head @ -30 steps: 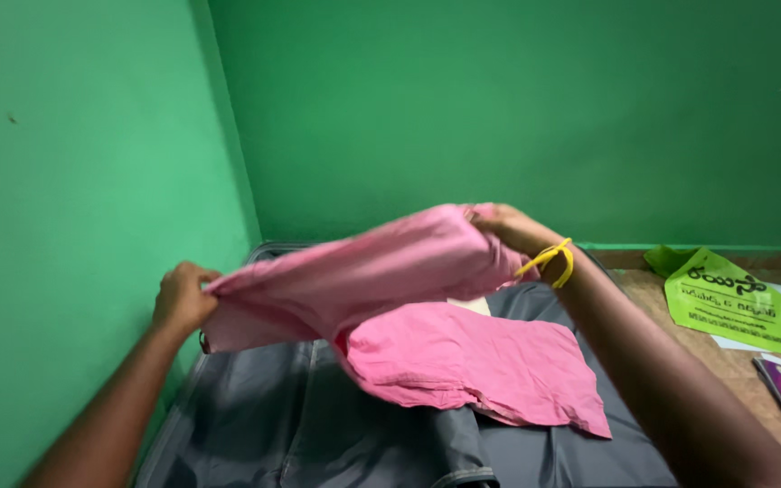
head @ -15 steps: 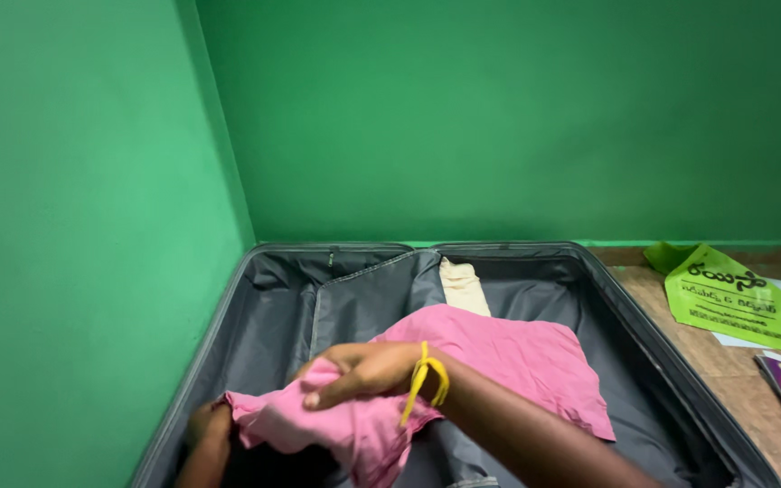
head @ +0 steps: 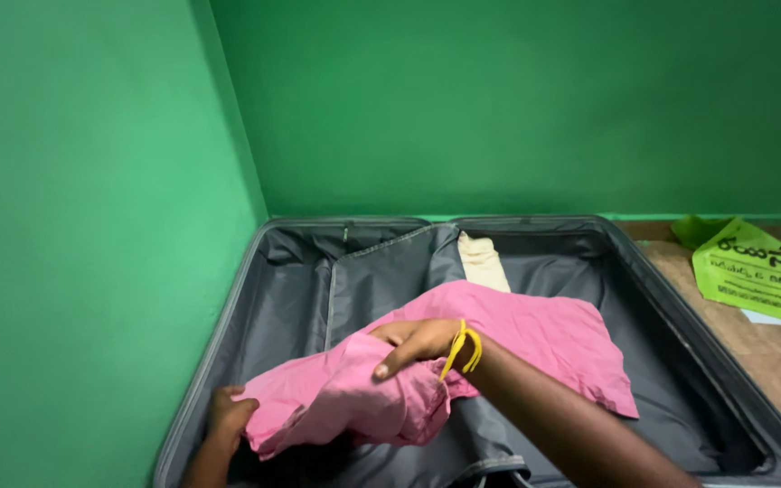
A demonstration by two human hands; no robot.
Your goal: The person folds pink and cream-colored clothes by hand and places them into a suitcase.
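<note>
Pink cloth [head: 354, 393] bunched, grasped by left hand [head: 228, 417] and right hand [head: 416, 342], near suitcase's [head: 255, 271] left rim.

Soft, even light fills the room, brightest on the left green wall [head: 92, 226], dimmer toward the far wall [head: 517, 99]. No glare anywhere. The suitcase [head: 255, 271] lining is shadowed, darkest near the left hand [head: 228, 417]. Slight motion blur softens the pink cloth [head: 345, 398]; edges bend a little.
</note>
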